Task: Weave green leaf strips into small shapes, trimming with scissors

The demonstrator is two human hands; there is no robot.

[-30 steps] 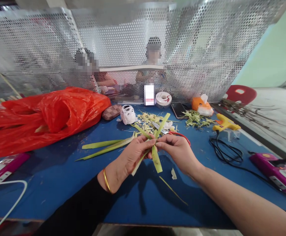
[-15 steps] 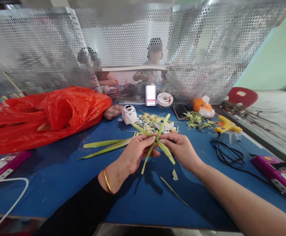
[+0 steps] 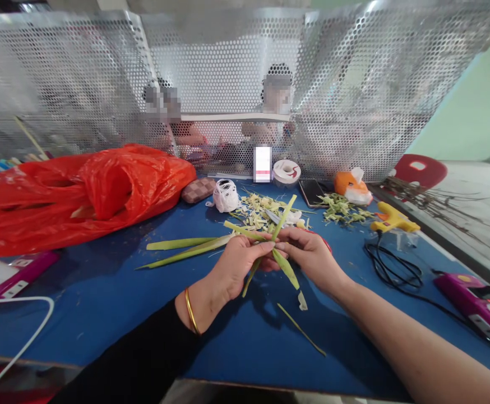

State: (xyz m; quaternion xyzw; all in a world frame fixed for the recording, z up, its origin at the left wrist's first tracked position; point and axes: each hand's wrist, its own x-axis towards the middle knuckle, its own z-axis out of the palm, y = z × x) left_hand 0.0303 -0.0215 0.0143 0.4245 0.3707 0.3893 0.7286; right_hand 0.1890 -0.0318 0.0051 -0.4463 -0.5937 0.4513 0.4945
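Green leaf strips (image 3: 286,268) cross one another between my hands, their ends sticking out in several directions. My left hand (image 3: 239,264) pinches them at the crossing, thumb on top. From the other side, my right hand (image 3: 310,252) has its thumb and fingertips closed on the same crossing. The fingers partly hide how the strips are folded. Two long green leaves (image 3: 181,244) lie on the table, left of my left hand. Behind my hands is a heap of pale leaf scraps (image 3: 255,207) with scissors (image 3: 272,217) in it. A thin strip (image 3: 301,330) lies in front.
On the left spreads a red plastic bag (image 3: 131,179). White string (image 3: 225,196), a ribbon roll (image 3: 287,171), a phone (image 3: 311,192) and an orange tissue pack (image 3: 352,186) line the back. At right are a yellow glue gun (image 3: 394,219), its black cord and a purple power strip (image 3: 474,308).
My fingers have drawn closer together around the crossing of the strips, the right hand's fingers curling further behind it. The whole view has shifted slightly.
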